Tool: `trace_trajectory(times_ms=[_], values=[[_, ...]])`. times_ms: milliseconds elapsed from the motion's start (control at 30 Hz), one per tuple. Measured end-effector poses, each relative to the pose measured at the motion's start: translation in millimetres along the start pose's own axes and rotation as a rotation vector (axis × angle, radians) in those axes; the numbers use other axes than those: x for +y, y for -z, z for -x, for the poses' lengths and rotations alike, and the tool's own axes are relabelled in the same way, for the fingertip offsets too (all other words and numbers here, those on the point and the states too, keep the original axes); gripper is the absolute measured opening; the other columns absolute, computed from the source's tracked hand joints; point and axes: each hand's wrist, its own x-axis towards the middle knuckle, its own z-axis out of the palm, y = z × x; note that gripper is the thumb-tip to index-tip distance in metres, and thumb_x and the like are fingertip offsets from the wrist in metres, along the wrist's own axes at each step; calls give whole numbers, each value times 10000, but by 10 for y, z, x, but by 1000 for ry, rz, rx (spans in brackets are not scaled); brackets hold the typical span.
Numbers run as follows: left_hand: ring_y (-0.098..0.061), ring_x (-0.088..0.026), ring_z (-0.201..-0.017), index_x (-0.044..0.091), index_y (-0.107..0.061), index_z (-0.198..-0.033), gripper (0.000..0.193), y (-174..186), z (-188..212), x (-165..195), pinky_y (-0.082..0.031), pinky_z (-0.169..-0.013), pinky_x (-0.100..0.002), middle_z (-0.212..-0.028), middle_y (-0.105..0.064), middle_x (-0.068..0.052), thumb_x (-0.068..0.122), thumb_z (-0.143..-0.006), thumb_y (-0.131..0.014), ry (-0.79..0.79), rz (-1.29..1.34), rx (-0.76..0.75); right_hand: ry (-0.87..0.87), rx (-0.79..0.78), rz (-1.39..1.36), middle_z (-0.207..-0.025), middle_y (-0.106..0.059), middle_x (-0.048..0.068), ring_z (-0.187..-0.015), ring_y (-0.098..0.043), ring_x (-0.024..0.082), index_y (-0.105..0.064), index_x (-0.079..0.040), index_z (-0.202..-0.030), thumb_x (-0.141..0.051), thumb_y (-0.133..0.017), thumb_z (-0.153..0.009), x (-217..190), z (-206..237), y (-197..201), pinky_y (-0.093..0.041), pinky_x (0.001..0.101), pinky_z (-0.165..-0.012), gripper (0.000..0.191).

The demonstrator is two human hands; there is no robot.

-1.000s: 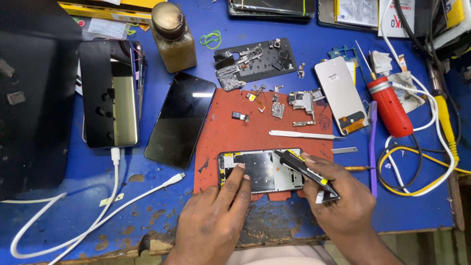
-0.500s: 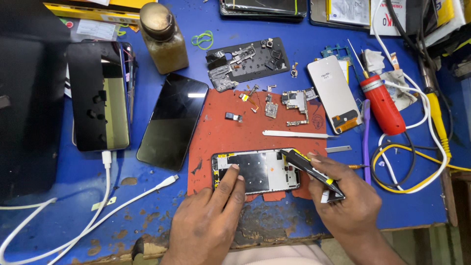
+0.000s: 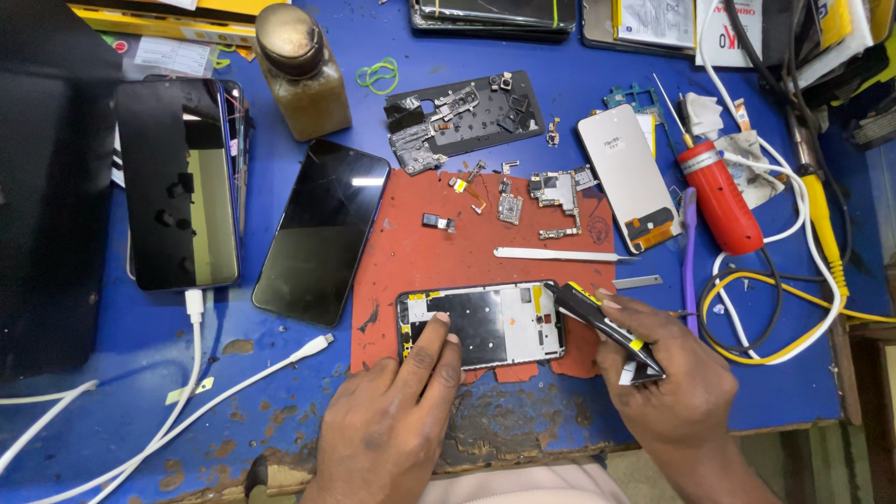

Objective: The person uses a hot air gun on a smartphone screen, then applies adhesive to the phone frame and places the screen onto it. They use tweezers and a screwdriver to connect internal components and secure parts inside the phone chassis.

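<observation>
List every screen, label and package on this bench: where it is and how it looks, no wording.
Phone: far left, plugged into a white cable, dark reflective screen.
Black glass panel: beside it, tilted, glossy.
Display module: upper right of the red mat, white-grey rectangle, small label, orange flex end.
Opened phone frame: on the mat, pinned by the left hand; right hand holds a black-and-yellow tool.
Printed packages: top right, white.
</observation>
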Motion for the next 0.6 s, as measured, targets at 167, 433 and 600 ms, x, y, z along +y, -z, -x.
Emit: trace_trajectory(times_ms=[167, 433, 600], values=[[-656, -193, -697, 9, -701, -1191, 416, -4, 7, 3, -544, -563, -363, -1312, -672, -125, 97, -786, -658, 6, -7, -5, 27, -2, 28, -1108, -761, 155, -990, -768, 270, -674, -16, -1100, 56, -760, -785, 9, -9, 37, -607, 335, -841, 335], [-662, -201, -702, 0, -695, -1197, 439, 11, 25, -20, -550, -567, -373, -1316, -665, -141, 83, -769, -648, 11, 19, -25, 60, -47, 65, -1128, -750, 152, -1024, -756, 291, -660, -16, -1109, 36, -770, -779, -43, -34, 101, -604, 355, -864, 352], [-661, -197, -697, -3, -700, -1192, 422, 22, 36, -40, -548, -559, -368, -1315, -667, -144, 85, -782, -651, 14, 28, -17, 100, -84, 134, -1128, -750, 145, -999, -750, 301, -665, -10, -1118, 28, -786, -756, -115, -67, 130, -600, 363, -839, 384]])
